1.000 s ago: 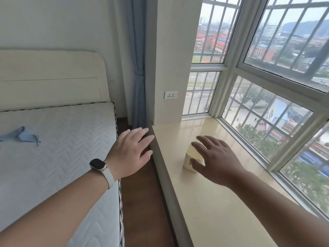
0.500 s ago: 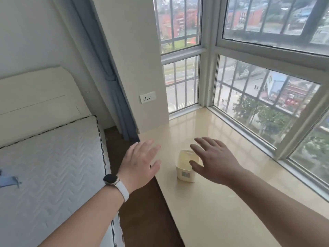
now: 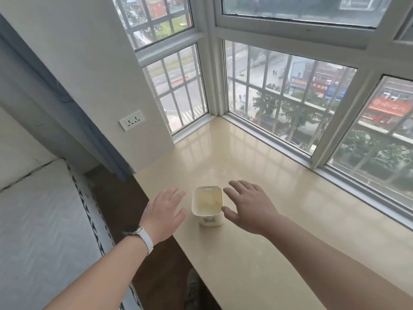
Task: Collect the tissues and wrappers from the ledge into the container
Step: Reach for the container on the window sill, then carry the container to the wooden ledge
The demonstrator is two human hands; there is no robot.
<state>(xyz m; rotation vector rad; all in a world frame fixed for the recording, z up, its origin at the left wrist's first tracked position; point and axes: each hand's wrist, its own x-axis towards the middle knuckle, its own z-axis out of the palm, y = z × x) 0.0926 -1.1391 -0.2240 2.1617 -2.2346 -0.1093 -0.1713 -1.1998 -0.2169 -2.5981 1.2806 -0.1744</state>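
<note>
A small cream container [image 3: 207,220] with a rounded rectangular mouth stands upright on the beige ledge [image 3: 257,265], near its left edge. Pale crumpled stuff lies inside it; I cannot tell what it is. My left hand [image 3: 164,214] hovers just left of the container, fingers spread, holding nothing, a white-strapped watch on its wrist. My right hand [image 3: 250,206] hovers just right of the container, fingers spread and empty, its thumb close to the rim. No loose tissues or wrappers show on the visible ledge.
Barred windows [image 3: 290,97] enclose the ledge at the back and right. A white pillar with a wall socket [image 3: 132,120] and a blue curtain [image 3: 67,104] stand at the left. A mattress [image 3: 44,231] lies at lower left across a strip of dark floor [image 3: 125,198].
The view has tilted down and turned right toward the ledge. Both hands have closed in on either side of the container, which now shows its open mouth.
</note>
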